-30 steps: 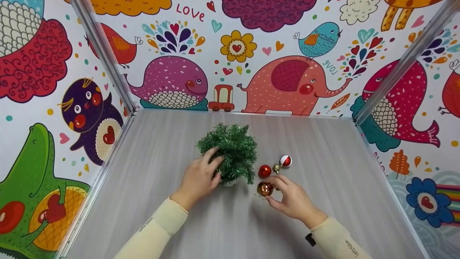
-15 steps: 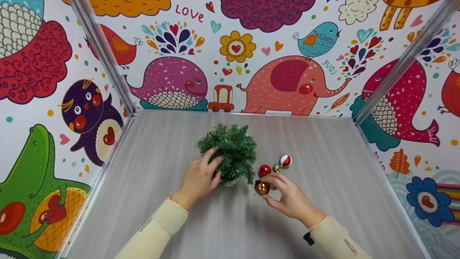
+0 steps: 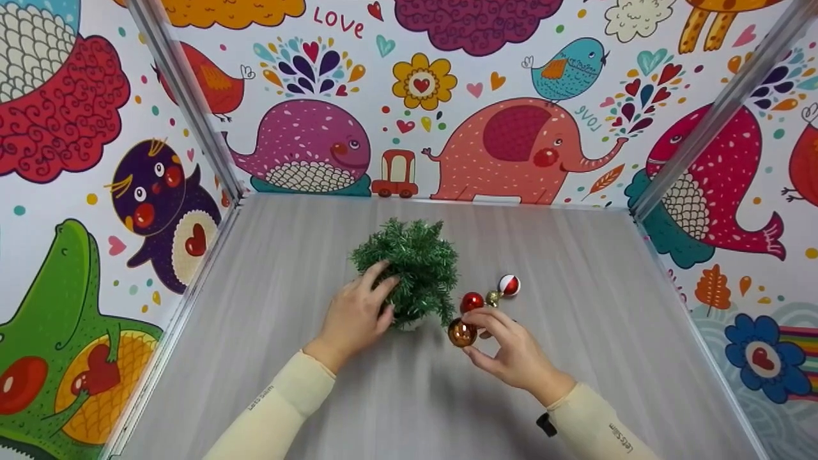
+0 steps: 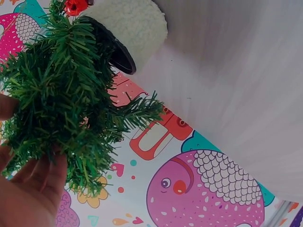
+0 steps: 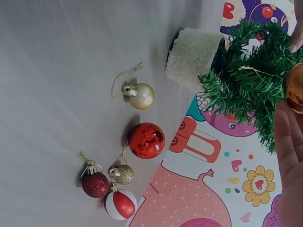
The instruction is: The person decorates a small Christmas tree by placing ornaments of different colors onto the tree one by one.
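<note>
A small green artificial Christmas tree (image 3: 415, 255) stands mid-table in a pot wrapped in white fleece (image 5: 191, 59). My left hand (image 3: 358, 313) holds the tree from its left side, fingers sunk among the branches. Between thumb and fingertips, my right hand (image 3: 517, 351) pinches a shiny copper-gold bauble (image 3: 462, 333) close to the tree's lower right branches. A gold hanging cord (image 5: 260, 72) from this bauble shows against the branches in the right wrist view. Part of the bauble is cut off at that view's edge.
Beside the tree lie a shiny red bauble (image 5: 147, 140), a pale gold one (image 5: 141, 96), a small gold glitter one (image 5: 124, 174), a dark red glitter one (image 5: 95, 184) and a red-and-white one (image 5: 120, 205). Printed cartoon walls (image 3: 307, 147) enclose the grey table (image 3: 287, 236).
My right hand has shifted slightly left with the copper-gold bauble, bringing it closer to the tree. The left hand and the tree stay in place.
</note>
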`<state>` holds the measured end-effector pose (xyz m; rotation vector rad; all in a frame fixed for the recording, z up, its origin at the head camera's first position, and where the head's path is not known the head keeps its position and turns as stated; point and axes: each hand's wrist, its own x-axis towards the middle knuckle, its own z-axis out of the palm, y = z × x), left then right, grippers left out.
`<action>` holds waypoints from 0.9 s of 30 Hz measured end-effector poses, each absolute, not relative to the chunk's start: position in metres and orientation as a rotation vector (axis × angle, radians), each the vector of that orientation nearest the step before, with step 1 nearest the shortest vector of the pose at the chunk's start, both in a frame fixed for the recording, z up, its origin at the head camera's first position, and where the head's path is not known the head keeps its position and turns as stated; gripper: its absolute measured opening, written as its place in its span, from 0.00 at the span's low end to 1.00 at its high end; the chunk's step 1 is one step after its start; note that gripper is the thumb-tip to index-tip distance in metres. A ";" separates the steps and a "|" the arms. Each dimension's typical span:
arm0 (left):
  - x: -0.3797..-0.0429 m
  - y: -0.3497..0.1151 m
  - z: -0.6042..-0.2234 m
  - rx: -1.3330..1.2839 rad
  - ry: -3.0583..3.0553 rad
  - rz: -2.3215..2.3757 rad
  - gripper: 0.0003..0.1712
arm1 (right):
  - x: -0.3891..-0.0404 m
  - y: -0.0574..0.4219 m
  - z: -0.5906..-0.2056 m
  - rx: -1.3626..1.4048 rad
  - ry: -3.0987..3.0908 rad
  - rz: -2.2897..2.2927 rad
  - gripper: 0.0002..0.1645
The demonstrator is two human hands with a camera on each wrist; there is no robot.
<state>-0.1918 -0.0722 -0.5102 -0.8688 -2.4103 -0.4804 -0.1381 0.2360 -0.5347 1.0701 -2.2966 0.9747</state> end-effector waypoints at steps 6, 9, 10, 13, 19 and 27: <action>-0.192 -0.072 -0.510 -0.874 -2.403 -0.484 0.25 | -0.138 0.233 -0.533 1.104 -2.241 0.953 0.33; -0.192 -0.072 -0.510 -0.870 -2.395 -0.480 0.25 | -0.138 0.231 -0.533 1.124 -2.221 0.971 0.32; -0.192 -0.071 -0.511 -0.868 -2.392 -0.477 0.25 | -0.138 0.230 -0.533 1.132 -2.214 0.976 0.33; -0.190 -0.071 -0.511 -0.856 -2.377 -0.459 0.25 | -0.138 0.229 -0.533 1.152 -2.199 0.987 0.33; -0.188 -0.065 -0.512 -0.890 -2.266 -0.417 0.26 | -0.139 0.223 -0.532 1.180 -2.165 1.016 0.32; -0.185 -0.051 -0.515 -1.080 -2.147 -0.401 0.17 | -0.140 0.218 -0.532 1.198 -2.152 1.037 0.32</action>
